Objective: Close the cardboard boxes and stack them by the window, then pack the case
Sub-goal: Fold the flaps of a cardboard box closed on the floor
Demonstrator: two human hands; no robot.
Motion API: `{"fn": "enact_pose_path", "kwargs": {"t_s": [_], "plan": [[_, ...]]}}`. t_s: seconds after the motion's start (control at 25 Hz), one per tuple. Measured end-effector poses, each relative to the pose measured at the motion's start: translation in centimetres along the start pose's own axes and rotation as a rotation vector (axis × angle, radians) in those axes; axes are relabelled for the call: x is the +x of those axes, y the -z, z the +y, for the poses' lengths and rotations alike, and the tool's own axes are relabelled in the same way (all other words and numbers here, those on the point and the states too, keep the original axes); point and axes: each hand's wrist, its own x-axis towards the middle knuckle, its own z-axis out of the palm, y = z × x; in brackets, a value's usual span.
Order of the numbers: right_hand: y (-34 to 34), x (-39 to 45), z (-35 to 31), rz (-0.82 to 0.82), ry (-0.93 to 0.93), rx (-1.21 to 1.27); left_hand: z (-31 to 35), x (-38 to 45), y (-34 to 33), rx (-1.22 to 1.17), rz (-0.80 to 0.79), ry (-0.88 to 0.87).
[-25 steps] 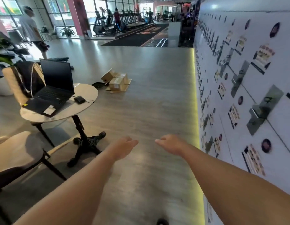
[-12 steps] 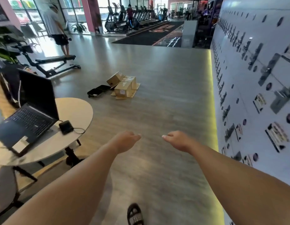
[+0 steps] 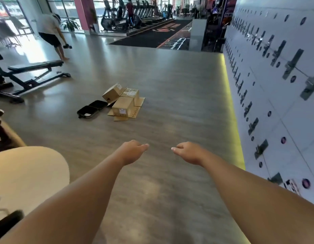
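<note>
Left hand (image 3: pixel 130 152), right hand (image 3: pixel 188 153): both loosely curled, empty, held forward for reach. Boxes (image 3: pixel 123 101) clustered mid-floor, flaps splayed, unclosed. Case (image 3: pixel 92 109) open flat beside them, touching.

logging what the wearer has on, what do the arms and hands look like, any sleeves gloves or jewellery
Both arms are bare as far up as the frame shows: no sleeves in view. The left hand and right hand wear no gloves, and no watch, band or ring is visible. A short pale nail shows on one right fingertip.
</note>
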Motion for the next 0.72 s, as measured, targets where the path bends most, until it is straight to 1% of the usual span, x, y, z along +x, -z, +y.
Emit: {"fn": "enact_pose_path", "kwargs": {"t_s": [0.12, 0.24, 0.36, 0.48, 0.56, 0.72], "plan": [[3.9, 10.4, 0.8, -0.002, 0.007, -0.009, 2.1, 10.3, 1.7, -0.010, 0.025, 0.036], [8.2, 20.4, 1.8, -0.019, 0.053, 0.005, 4.9, 20.0, 3.7, -0.011, 0.051, 0.051], [13.8, 30.3, 2.3, -0.042, 0.065, -0.002, 8.6, 29.3, 6.6, -0.007, 0.058, 0.083], [19.1, 39.8, 2.1, -0.024, 0.085, 0.025, 11.7, 38.2, 9.4, -0.013, 0.078, 0.070], [21.2, 44.8, 2.1, -0.034, 0.094, 0.020, 12.9, 42.9, 10.6, -0.001, 0.069, 0.069], [25.8, 58.6, 2.2, -0.052, 0.089, -0.026, 14.4, 57.4, 13.6, 0.020, 0.045, 0.072]]}}
